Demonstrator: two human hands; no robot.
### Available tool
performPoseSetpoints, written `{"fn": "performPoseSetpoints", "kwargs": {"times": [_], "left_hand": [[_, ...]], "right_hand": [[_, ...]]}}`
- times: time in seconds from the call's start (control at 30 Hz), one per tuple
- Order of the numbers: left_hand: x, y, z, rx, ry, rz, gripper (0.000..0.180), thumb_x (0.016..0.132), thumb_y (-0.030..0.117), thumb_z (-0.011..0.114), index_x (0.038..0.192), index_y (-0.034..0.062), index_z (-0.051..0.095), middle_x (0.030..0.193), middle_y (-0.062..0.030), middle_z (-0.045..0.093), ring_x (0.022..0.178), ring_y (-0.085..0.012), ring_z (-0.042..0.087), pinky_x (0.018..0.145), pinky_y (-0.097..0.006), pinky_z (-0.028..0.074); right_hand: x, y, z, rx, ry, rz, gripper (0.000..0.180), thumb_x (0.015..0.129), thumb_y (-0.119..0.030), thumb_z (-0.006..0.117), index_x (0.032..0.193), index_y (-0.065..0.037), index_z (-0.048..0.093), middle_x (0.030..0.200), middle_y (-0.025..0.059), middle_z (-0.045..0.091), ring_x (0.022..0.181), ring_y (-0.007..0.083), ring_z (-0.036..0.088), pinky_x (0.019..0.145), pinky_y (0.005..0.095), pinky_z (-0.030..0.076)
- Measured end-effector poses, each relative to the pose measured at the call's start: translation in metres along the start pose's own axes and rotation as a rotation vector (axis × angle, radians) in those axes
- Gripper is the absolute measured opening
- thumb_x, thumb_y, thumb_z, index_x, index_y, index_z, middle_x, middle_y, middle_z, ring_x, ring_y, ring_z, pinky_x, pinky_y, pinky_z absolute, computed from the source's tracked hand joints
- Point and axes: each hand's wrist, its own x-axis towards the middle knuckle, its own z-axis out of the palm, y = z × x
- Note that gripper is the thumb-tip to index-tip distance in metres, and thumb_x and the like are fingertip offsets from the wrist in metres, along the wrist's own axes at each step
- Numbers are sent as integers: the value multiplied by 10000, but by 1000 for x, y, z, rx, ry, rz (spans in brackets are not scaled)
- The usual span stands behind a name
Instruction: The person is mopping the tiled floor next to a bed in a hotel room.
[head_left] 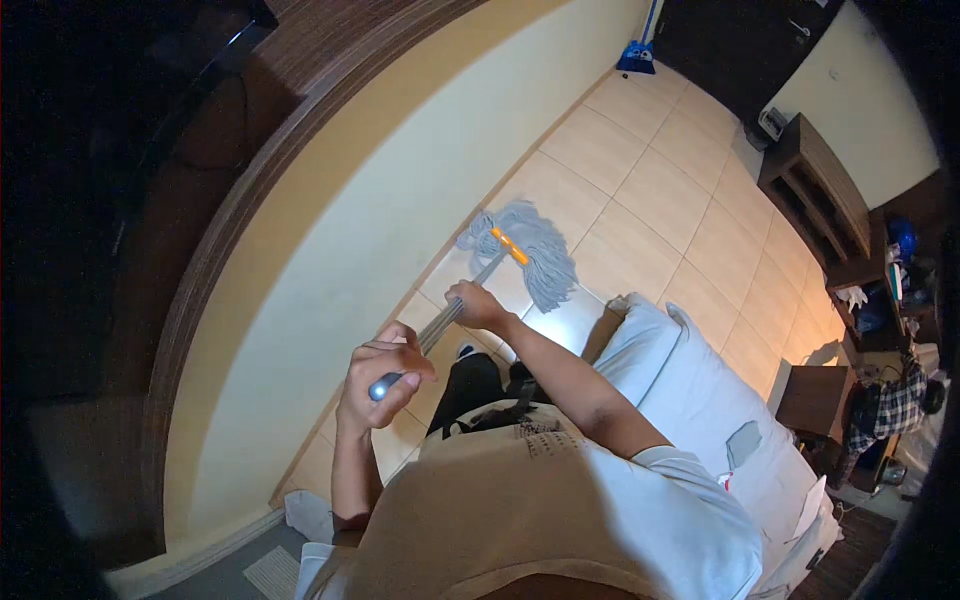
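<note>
I hold a mop by its silver handle (440, 328). My left hand (385, 385) grips the top end of the handle near my chest. My right hand (475, 305) grips the handle lower down, closer to the head. The grey string mop head (535, 250) with an orange clamp (510, 246) lies spread on the beige floor tiles (640, 190), close to the cream wall (360, 240).
A bed with a white sheet (690, 390) lies right beside me. A dark wooden shelf unit (810, 190) stands at the right wall, with a small brown table (815, 400) and cluttered items nearby. A blue object (636, 55) leans at the far wall.
</note>
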Motion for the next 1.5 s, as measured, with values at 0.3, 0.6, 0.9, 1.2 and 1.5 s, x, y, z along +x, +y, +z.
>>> {"fn": "performPoseSetpoints", "kwargs": {"times": [0.3, 0.6, 0.9, 1.2, 1.5], "left_hand": [[-49, -28, -27, -305, 87, -292, 151, 654, 137, 506, 628, -7, 543, 441, -54, 450, 436, -161, 388, 576, -309, 368], [-142, -40, -111, -264, 173, -91, 150, 738, 82, 478, 647, -17, 544, 445, -35, 423, 405, -134, 369, 603, -281, 344], [-146, -45, -177, -220, 65, -81, 141, 662, 152, 511, 661, 16, 548, 439, -10, 431, 413, -114, 370, 605, -283, 334], [-150, -81, -160, -440, 84, -224, 203, 736, 155, 495, 619, -9, 524, 435, -17, 377, 393, -102, 327, 531, -254, 307], [-119, -59, -170, -157, 223, -173, 146, 727, 115, 501, 635, 6, 536, 429, -22, 391, 425, -115, 343, 531, -252, 316]], "right_hand": [[-71, -20, 14, 13, -135, 482, 242, 615, -254, 587, 777, -74, 604, 814, 174, 569, 767, 305, 557, 694, 377, 452], [-12, -74, 110, -80, -204, 387, 267, 613, -255, 582, 795, -61, 595, 861, 157, 560, 850, 316, 524, 736, 385, 435], [44, -115, 154, -21, 51, 288, 141, 602, -123, 546, 706, -28, 554, 675, 159, 510, 781, 319, 504, 673, 376, 417], [-27, -107, 142, -64, -122, 590, 197, 609, -177, 577, 760, -53, 594, 755, 164, 568, 755, 311, 551, 687, 390, 447], [58, -84, 131, 28, 5, 407, 111, 589, -120, 550, 653, -31, 535, 699, 157, 527, 722, 337, 515, 629, 403, 426]]}}
